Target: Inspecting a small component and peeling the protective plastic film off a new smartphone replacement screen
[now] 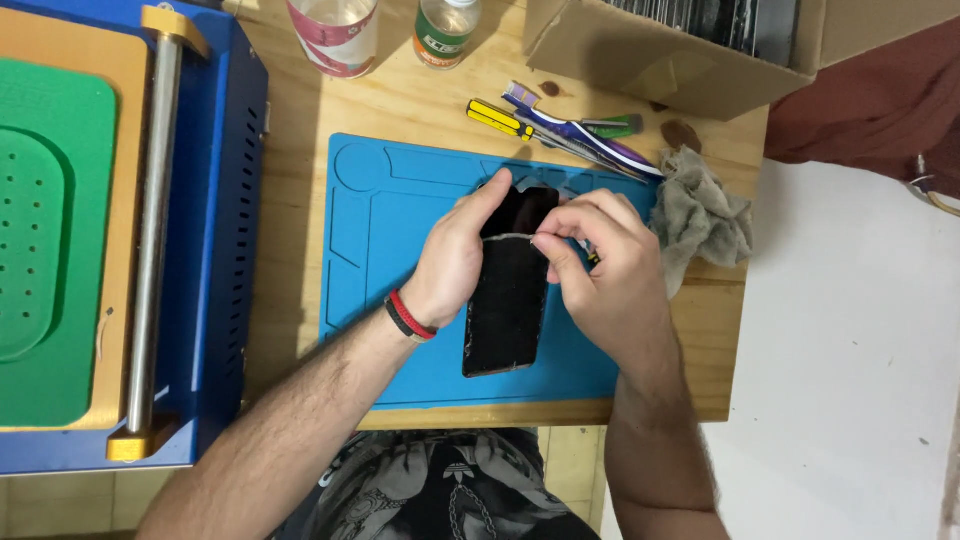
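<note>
- Well left of the fingers stands a blue metal machine (215,200) with a green perforated pad (40,240) set in an orange bed and a steel roller bar (152,230) across it.
- The left hand (452,262), a red and black band (408,318) on its wrist, wraps the left edge of a flat black phone screen panel (505,310); thumb and fingers are curled and pressed against that edge, seemingly to steady the panel.
- The panel lies lengthwise on a blue silicone work mat (380,250), between both hands, its upper end under the fingertips.
- The right hand (605,270) has thumb and forefinger pinched together at a thin pale line crossing the panel, apparently a film edge; what exactly is pinched is too small to tell.
- Beyond the fingertips lie a yellow-handled screwdriver (498,118) and a purple-handled toothbrush (590,145), within easy reach.
- Just right of the right knuckles sits a crumpled grey rag (705,215); above it, an open cardboard box (650,55).
</note>
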